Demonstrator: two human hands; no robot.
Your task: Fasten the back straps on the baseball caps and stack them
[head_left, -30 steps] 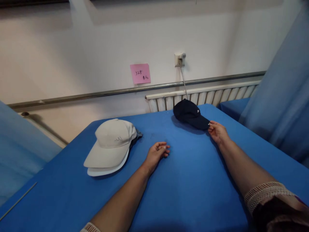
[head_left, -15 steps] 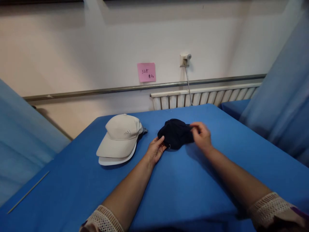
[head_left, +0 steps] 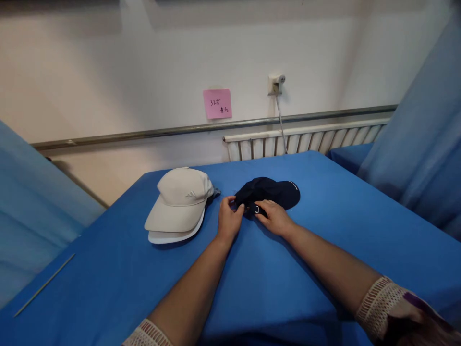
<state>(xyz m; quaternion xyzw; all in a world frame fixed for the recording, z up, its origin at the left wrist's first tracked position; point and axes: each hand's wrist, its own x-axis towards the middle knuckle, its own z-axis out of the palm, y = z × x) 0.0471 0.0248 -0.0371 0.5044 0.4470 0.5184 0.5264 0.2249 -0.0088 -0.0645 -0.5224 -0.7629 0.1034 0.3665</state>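
Note:
A dark navy baseball cap (head_left: 266,188) lies on the blue-covered table, its brim pointing right and its back strap with a small metal buckle (head_left: 257,209) facing me. My left hand (head_left: 230,220) pinches the cap's back edge at its left end. The strap near the buckle is between the thumb and fingers of my right hand (head_left: 275,217). To the left sits a beige baseball cap (head_left: 183,192), stacked on a cap with a white brim (head_left: 176,236); a darker piece shows behind them.
The blue cloth (head_left: 126,283) covers the table. A thin stick (head_left: 45,284) lies at its left. Blue curtains (head_left: 425,129) hang on both sides. Behind are a metal rail (head_left: 162,131), a radiator (head_left: 306,142), a plugged socket (head_left: 275,85) and a pink note (head_left: 217,104).
My right hand has left the cap's right side and moved left and nearer to the buckle strap. The brim now shows at the right. My left hand has shifted slightly along the back edge.

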